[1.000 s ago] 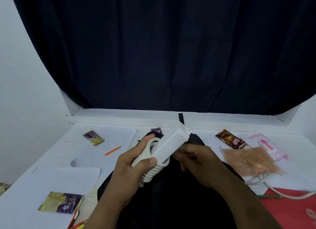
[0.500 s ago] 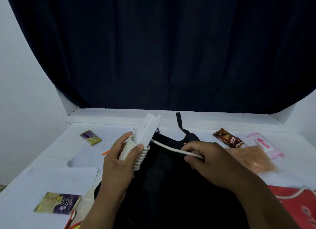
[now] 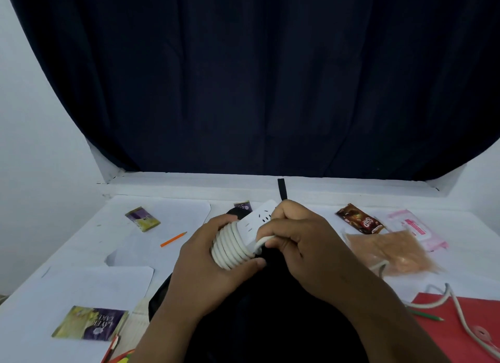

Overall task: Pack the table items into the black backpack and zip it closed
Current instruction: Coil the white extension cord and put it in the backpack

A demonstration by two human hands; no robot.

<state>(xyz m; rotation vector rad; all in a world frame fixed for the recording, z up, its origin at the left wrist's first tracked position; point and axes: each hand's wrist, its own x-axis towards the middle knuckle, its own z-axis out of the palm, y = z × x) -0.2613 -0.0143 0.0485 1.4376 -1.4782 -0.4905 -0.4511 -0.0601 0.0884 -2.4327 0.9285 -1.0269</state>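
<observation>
- Our left hand (image 3: 205, 265) grips the cord-wrapped end of the white power strip (image 3: 253, 222); our right hand (image 3: 295, 243) pinches its cord (image 3: 259, 242).
- Its long axis points up and away, between both hands, above the black backpack (image 3: 243, 322).

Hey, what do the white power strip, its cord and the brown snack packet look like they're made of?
Power strip: probably hard moulded plastic, with a smooth matt white face and crisp socket slots.
Cord: looks like rubbery or vinyl sheathing, off-white, bending in even, springy coils around the strip.
Brown snack packet: seemingly thin printed foil or plastic film, glossy with glints and crimped ends.
</observation>
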